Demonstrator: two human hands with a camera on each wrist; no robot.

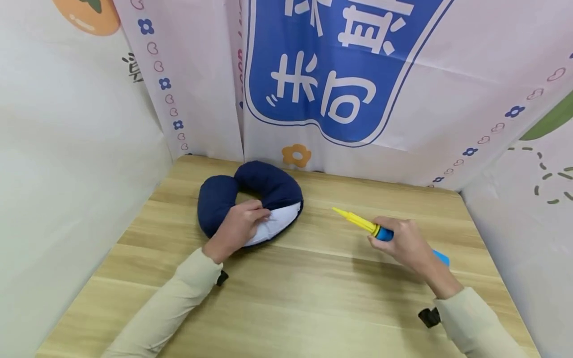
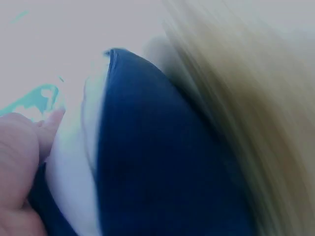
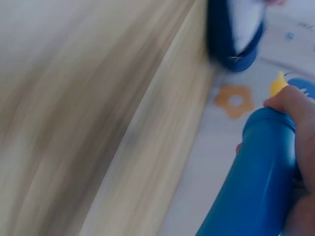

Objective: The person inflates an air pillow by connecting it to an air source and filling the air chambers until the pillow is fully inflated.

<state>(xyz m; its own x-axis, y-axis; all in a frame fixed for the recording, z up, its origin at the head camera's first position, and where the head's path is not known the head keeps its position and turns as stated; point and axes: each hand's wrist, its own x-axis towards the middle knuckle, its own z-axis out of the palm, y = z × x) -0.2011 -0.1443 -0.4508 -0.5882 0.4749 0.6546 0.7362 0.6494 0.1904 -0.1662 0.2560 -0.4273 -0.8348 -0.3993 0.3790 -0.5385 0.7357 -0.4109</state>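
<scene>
Hands (image 1: 240, 223) (image 1: 406, 244) extend forward (left pinching pillow (image 1: 276, 189), right gripping pump (image 3: 257, 172)).

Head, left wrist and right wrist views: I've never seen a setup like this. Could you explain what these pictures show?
There is no machine here, just a person's two bare hands. The head picture comes from a camera worn on the head, looking forward and down. The other two come from cameras on each wrist, so they look close, tilted and partly blurred.

On the light wood-grain table lies a navy-blue fabric U-shaped pillow, with a white inner part showing along one side. The left hand grips it at the edge of that white part. The right hand holds a blue plastic cylinder with a tapered yellow nozzle, probably a hand pump, aimed roughly toward the pillow.
</scene>
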